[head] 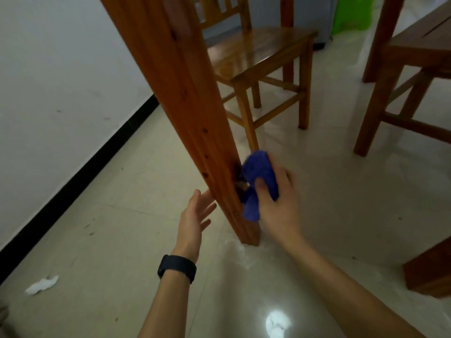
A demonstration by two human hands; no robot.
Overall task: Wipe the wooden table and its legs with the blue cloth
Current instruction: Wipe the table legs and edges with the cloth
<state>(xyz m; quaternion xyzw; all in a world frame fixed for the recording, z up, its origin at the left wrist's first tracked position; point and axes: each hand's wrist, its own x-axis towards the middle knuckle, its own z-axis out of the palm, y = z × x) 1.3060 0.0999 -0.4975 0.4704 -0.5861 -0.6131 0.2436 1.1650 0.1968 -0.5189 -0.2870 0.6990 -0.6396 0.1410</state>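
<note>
gripping the bunched blue cloth (257, 181), the right hand (278, 203) presses it against the table leg (185, 98) near the floor. left hand (195, 215): fingers spread, beside the leg's opposite face. risk: loose cloth folds may slip, leaving the foot unwiped.

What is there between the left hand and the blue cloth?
In the head view, the lower part of the wooden table leg stands between the open left hand and the blue cloth, which the right hand grips on the leg's other side.
</note>
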